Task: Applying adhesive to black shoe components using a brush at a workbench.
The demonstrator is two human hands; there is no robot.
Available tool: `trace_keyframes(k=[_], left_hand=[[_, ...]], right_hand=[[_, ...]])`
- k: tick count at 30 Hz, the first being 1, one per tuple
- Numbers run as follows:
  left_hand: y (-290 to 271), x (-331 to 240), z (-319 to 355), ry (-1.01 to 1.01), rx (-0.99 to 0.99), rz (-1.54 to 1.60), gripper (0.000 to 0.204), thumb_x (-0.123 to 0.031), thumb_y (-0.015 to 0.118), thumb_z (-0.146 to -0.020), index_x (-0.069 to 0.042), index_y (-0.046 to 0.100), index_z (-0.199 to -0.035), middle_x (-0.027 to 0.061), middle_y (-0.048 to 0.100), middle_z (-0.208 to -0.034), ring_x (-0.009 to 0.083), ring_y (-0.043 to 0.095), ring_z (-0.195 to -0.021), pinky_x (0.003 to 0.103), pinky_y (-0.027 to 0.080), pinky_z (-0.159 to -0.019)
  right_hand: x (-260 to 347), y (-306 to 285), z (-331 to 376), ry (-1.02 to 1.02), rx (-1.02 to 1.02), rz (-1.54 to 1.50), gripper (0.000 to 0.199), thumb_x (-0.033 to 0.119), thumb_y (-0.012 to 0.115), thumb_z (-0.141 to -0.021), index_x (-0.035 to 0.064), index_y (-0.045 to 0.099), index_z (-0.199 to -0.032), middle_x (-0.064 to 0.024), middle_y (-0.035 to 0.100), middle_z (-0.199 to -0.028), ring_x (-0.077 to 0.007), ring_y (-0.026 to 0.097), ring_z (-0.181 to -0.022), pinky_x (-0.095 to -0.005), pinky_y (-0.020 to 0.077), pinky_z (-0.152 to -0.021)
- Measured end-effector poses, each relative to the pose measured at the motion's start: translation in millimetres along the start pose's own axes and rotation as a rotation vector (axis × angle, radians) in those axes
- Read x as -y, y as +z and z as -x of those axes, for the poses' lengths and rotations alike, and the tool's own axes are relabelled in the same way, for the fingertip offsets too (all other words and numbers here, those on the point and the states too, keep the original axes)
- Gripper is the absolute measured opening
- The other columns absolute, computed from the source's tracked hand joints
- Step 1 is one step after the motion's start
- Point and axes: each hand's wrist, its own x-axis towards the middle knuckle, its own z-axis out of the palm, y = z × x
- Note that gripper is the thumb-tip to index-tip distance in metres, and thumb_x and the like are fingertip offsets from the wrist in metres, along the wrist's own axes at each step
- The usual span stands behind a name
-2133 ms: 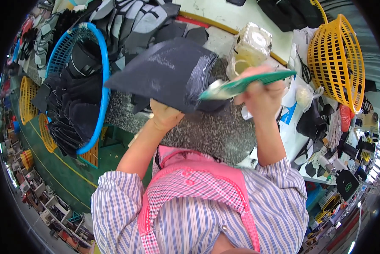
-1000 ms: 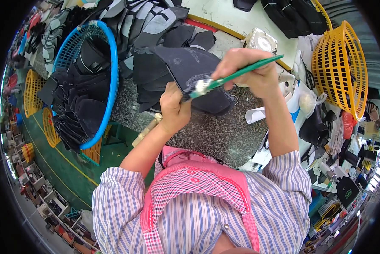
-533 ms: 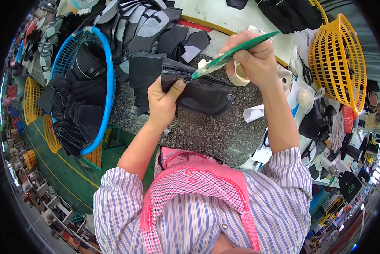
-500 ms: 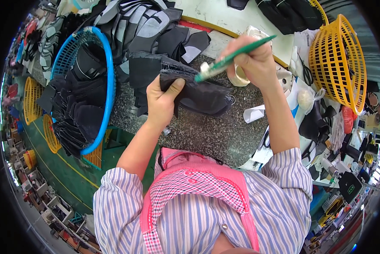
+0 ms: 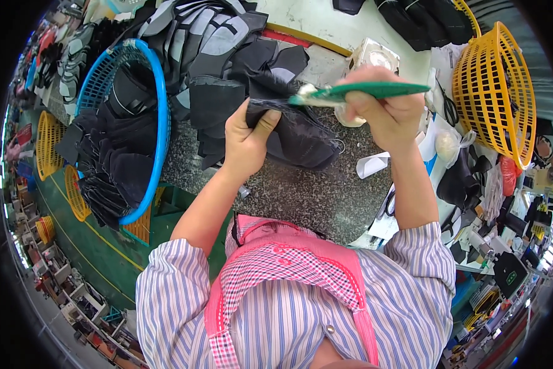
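Observation:
My left hand [image 5: 247, 136] pinches a black fabric piece [image 5: 301, 140] between thumb and fingers, over the speckled work surface. In my right hand [image 5: 390, 114] is a green-handled brush [image 5: 375, 91], held almost level. Pale, whitish stuff coats its tip, which is at the upper edge of the black piece; whether it touches cannot be told. A stack of black pieces [image 5: 215, 101] lies just left of my left hand. Behind the brush stands a whitish, smeared container [image 5: 375, 56], partly hidden by my right hand.
A blue basket [image 5: 160, 123] full of black pieces stands at the left. Grey and black cut pieces [image 5: 218, 34] are heaped at the far side. At the right are a yellow basket [image 5: 495, 92], a knotted plastic bag [image 5: 447, 144] and a curled white paper [image 5: 372, 165].
The brush has swung from slanting to nearly level, and my right hand has shifted right. My left hand has moved slightly right and up on the black piece.

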Motion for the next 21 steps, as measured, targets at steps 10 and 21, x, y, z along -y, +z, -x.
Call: trace_keyframes(k=[10, 21], left_hand=[[-11, 0, 4, -0.063, 0.024, 0.291, 0.01, -0.004, 0.055, -0.08, 0.0, 0.055, -0.089, -0.0004, 0.057, -0.082, 0.0055, 0.049, -0.074, 0.02, 0.04, -0.069], [-15, -8, -4, 0.421, 0.405, -0.658, 0.014, -0.003, 0.054, -0.073, -0.003, 0.055, -0.087, 0.0089, 0.055, -0.077, 0.0271, 0.052, -0.074, 0.031, 0.037, -0.068]], right_hand=[[1, -48, 47, 0.554, 0.293, -0.064, 0.012, -0.004, 0.055, -0.07, -0.0007, 0.058, -0.081, -0.002, 0.057, -0.072, -0.0088, 0.052, -0.064, -0.0207, 0.0415, -0.061], [3, 7, 20, 0.181, 0.212, 0.363, 0.011, 0.009, 0.059, -0.07, 0.0091, 0.059, -0.081, -0.0046, 0.056, -0.067, -0.0203, 0.054, -0.066, -0.0304, 0.0426, -0.059]])
